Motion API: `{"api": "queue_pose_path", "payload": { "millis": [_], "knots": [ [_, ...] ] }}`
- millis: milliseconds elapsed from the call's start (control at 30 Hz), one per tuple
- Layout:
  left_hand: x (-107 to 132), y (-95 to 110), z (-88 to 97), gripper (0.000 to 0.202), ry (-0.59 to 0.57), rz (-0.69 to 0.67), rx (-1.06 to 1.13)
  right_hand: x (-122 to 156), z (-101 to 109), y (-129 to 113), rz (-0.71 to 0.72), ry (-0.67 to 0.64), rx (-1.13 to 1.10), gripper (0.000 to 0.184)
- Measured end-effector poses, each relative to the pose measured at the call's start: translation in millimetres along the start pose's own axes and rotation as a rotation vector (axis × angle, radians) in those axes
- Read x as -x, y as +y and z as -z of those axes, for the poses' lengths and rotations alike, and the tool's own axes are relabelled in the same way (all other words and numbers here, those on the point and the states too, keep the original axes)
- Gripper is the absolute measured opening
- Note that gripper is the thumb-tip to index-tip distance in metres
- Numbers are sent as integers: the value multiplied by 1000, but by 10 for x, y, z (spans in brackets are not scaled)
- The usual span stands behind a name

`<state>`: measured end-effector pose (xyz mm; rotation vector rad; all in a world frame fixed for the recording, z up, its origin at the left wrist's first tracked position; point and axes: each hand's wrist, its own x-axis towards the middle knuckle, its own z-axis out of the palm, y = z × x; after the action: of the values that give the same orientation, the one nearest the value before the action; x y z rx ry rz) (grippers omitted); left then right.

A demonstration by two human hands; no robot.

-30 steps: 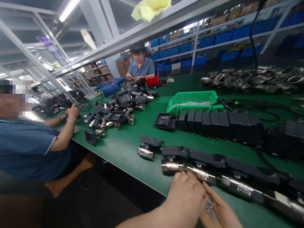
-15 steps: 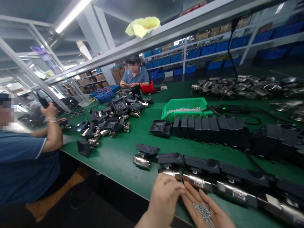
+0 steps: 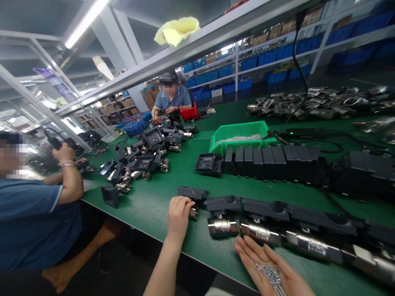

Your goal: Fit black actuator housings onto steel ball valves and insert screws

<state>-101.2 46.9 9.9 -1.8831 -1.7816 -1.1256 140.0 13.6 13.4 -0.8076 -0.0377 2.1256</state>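
Observation:
My left hand [image 3: 179, 213] is closed round the leftmost metal valve with a black plastic top [image 3: 193, 193], at the left end of a row of such valves [image 3: 277, 224] along the near edge of the green table [image 3: 160, 193]. My right hand [image 3: 271, 267] lies palm up and open at the bottom, with several small silver screws [image 3: 273, 276] resting in the palm. The second valve [image 3: 222, 225] sits between my two hands.
A green bin of screws [image 3: 242, 137] stands mid-table behind a row of upright black housings [image 3: 274, 158]. A heap of black and metal parts [image 3: 145, 158] lies to the left. A person in blue [image 3: 33, 213] holds a tool at the left; another sits at the far end [image 3: 171, 98].
My left hand left my right palm and reached out leftward to grip the leftmost valve. My right hand stays open, holding the screws. The person at the left raised a tool.

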Motion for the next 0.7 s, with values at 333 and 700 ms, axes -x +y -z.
{"api": "queue_pose_path", "payload": {
  "millis": [333, 700],
  "knots": [
    [-47, -34, 1, 24, -37, -116, -134, -67, 55, -14, -236, -18, -372, 47],
    [77, 73, 105, 17, 55, -296, -141, 3, 51, 21, -101, -54, 46, 47]
  ]
}}
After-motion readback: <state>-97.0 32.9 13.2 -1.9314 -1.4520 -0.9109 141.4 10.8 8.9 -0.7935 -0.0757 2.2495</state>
